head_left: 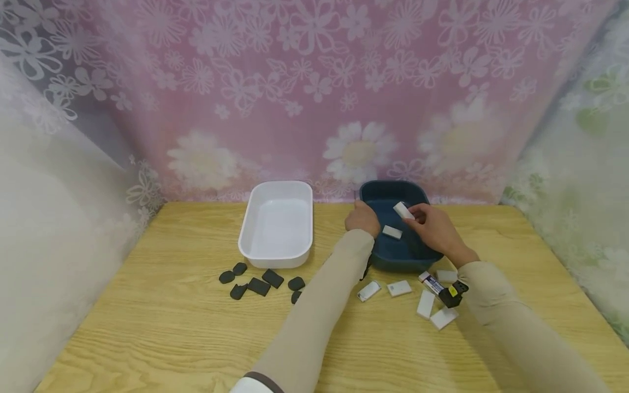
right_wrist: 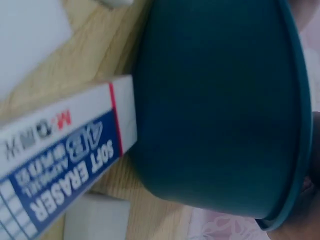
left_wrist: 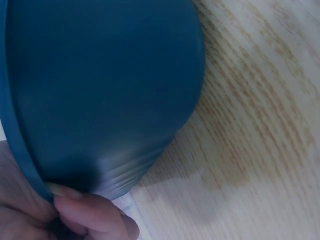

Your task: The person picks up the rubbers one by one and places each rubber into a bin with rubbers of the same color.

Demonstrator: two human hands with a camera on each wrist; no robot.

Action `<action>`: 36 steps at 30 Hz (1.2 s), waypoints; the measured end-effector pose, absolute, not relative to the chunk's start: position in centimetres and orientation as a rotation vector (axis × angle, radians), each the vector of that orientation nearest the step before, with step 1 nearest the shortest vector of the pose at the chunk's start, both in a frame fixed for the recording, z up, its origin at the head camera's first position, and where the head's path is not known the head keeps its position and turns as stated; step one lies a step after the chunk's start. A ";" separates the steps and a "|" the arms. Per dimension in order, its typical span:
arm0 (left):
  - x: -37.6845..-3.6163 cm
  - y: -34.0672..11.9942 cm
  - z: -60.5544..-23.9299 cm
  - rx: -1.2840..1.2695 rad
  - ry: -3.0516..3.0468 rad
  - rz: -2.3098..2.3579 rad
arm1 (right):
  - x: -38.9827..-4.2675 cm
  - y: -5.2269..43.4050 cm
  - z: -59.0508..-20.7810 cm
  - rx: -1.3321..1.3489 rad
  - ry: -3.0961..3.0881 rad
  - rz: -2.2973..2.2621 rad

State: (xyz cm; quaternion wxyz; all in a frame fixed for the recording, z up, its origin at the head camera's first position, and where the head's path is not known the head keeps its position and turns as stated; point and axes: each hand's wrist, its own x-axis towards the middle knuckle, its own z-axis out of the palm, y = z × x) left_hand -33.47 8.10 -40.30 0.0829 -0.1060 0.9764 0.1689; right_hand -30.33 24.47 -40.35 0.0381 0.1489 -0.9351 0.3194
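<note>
My left hand (head_left: 362,218) grips the left rim of a dark blue plastic basin (head_left: 403,254); in the left wrist view, fingers (left_wrist: 92,212) curl at the rim. Over the basin's right side, my right hand (head_left: 434,228) pinches a white eraser (head_left: 403,210) between thumb and fingers. Inside the basin lies another white eraser (head_left: 392,232). Right beside the basin's front, an eraser in a blue-and-white sleeve (head_left: 431,283) lies below my right wrist; its "SOFT ERASER" print (right_wrist: 70,182) shows in the right wrist view.
Several white erasers (head_left: 399,288) lie in front of the blue basin. Left of it stands a white basin (head_left: 275,259), with several small black pieces (head_left: 259,286) before it; my left sleeve partly covers one. Behind the wooden table (head_left: 162,327) hangs a flowered curtain (head_left: 275,109).
</note>
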 end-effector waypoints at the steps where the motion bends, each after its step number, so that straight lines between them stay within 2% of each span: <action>1: -33.5 8.1 -40.2 -0.315 2.916 0.493 | -30.4 24.4 -40.3 0.461 -2.877 0.963; 10: -33.4 8.2 -40.0 -0.361 2.928 0.514 | -30.7 24.1 -40.2 0.463 -2.929 0.848; 18: -33.5 8.4 -39.9 -0.385 2.927 0.531 | -31.3 23.9 -41.1 0.543 -2.904 0.569; 36: -33.6 8.1 -40.2 -0.363 2.914 0.522 | -31.3 23.5 -41.3 0.570 -2.914 0.586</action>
